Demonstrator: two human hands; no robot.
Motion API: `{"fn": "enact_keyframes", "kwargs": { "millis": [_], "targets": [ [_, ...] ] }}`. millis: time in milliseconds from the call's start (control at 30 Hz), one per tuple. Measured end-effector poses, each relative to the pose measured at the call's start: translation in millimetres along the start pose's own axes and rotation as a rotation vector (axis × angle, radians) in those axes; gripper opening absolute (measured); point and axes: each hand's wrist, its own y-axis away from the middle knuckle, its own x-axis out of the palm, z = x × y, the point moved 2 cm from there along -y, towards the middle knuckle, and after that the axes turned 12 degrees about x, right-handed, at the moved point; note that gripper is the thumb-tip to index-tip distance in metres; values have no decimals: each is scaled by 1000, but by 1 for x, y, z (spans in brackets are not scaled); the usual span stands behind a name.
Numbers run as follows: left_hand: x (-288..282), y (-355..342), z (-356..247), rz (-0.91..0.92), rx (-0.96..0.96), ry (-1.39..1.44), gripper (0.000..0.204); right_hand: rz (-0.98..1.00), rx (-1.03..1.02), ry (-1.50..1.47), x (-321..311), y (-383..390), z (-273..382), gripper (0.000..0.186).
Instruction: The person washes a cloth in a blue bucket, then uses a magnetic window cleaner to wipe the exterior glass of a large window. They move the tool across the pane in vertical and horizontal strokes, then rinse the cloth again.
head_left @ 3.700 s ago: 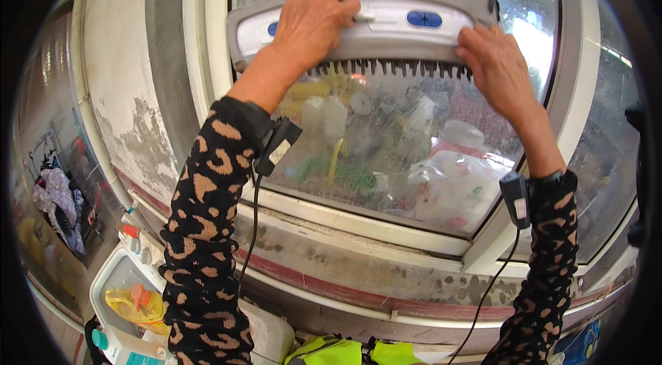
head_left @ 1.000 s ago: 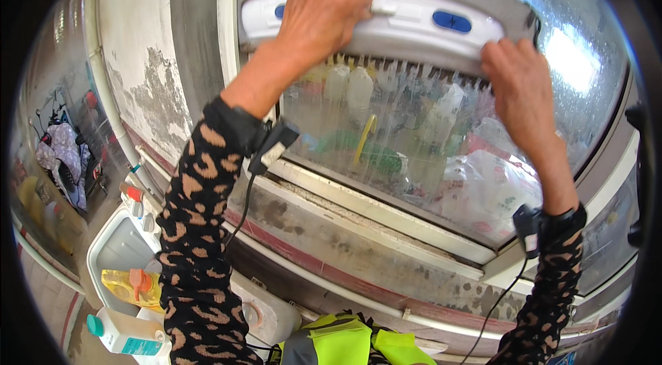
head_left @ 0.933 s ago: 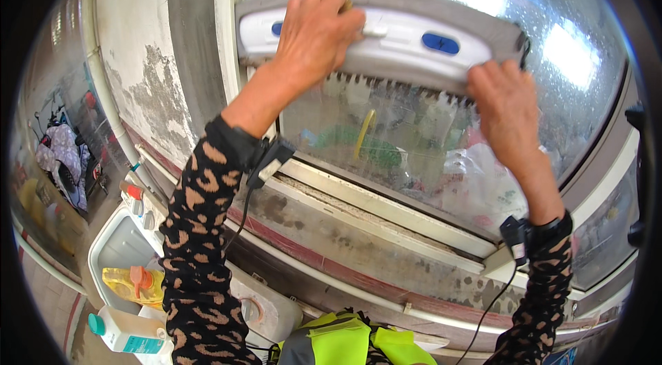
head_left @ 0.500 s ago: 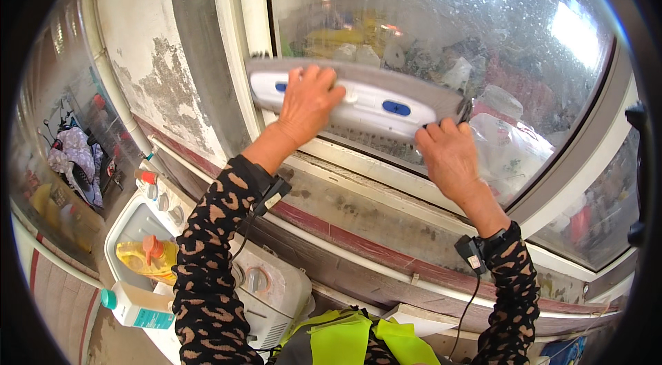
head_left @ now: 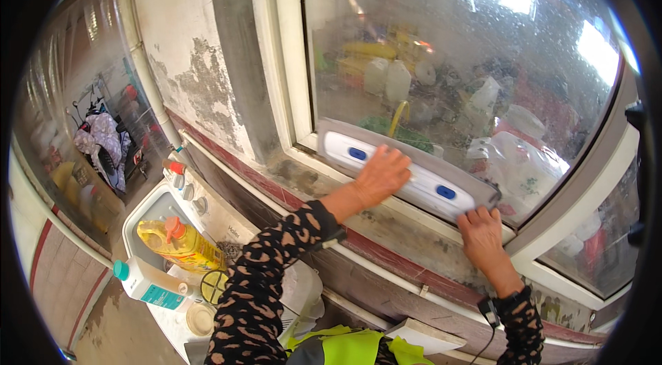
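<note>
A flat mop head (head_left: 419, 184), a white plate with two blue oval buttons on a grey cloth pad, lies along the bottom of the window pane (head_left: 441, 13). My left hand (head_left: 381, 175) grips it near its middle, the fingers over the upper edge of the plate. At its lower right end, my right hand (head_left: 481, 230) has bent fingers closed on the edge of the pad. The pad's face against the glass is hidden. Droplets and smears show on the pane.
Below the sill, a white washing machine (head_left: 200, 205) with knobs stands at the left. Upon it are a yellow bottle (head_left: 183, 246) with an orange cap and a white bottle (head_left: 152, 289) with a teal cap. A pipe (head_left: 386, 275) runs along the wall.
The mop head has gone down the glass to the bottom of the pane, both hands moving with it. The view has shifted, and more of the upper pane shows.
</note>
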Motion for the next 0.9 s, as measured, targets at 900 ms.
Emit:
{"fn": "enact_keyframes", "kwargs": {
  "millis": [900],
  "targets": [
    [1, 0, 16, 99, 26, 8, 11, -33, 88, -54, 29, -8, 2, 14]
  ]
}}
